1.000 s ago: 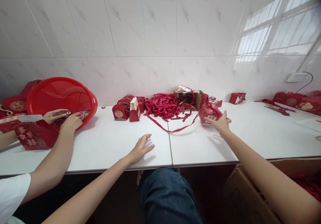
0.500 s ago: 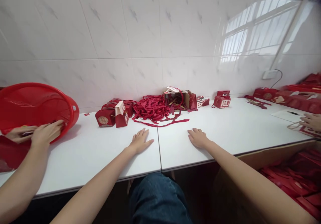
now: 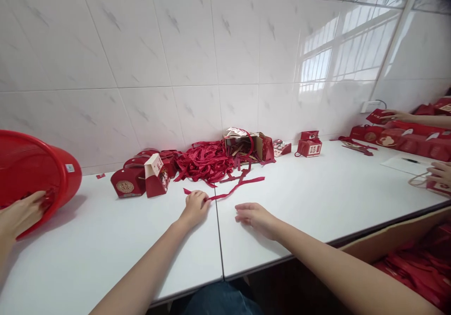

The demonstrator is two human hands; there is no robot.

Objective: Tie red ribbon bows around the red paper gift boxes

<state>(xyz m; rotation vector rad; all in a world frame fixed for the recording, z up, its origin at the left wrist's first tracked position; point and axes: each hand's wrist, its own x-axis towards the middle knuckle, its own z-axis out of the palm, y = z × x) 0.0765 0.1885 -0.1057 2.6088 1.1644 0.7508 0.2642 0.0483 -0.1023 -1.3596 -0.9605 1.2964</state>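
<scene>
My left hand (image 3: 196,207) is closed over a loose red ribbon (image 3: 232,190) near the seam of the white table. One ribbon end pokes out left of the fingers and the rest trails off to the right. Just right of the seam hovers my right hand (image 3: 256,218), fingers loosely extended, with nothing in it. Behind my left hand lies a tangled heap of red ribbons (image 3: 206,161). An open carton (image 3: 243,145) with ribbon scraps is beside the heap. To the left stand small red gift boxes, one round-emblemed (image 3: 127,182) and one white-topped (image 3: 157,176).
A tipped red basket (image 3: 66,169) is at the left, with another person's hand (image 3: 26,214) in it. A small red box (image 3: 309,145) and scissors (image 3: 355,146) lie toward the right, near more red boxes (image 3: 412,142) and other hands. A carton of red material (image 3: 416,263) sits below the table edge.
My left hand has closed on the ribbon and drawn it nearer. My right hand has moved left, off its flat rest. The view has shifted; another person's hand now holds a red piece at far right.
</scene>
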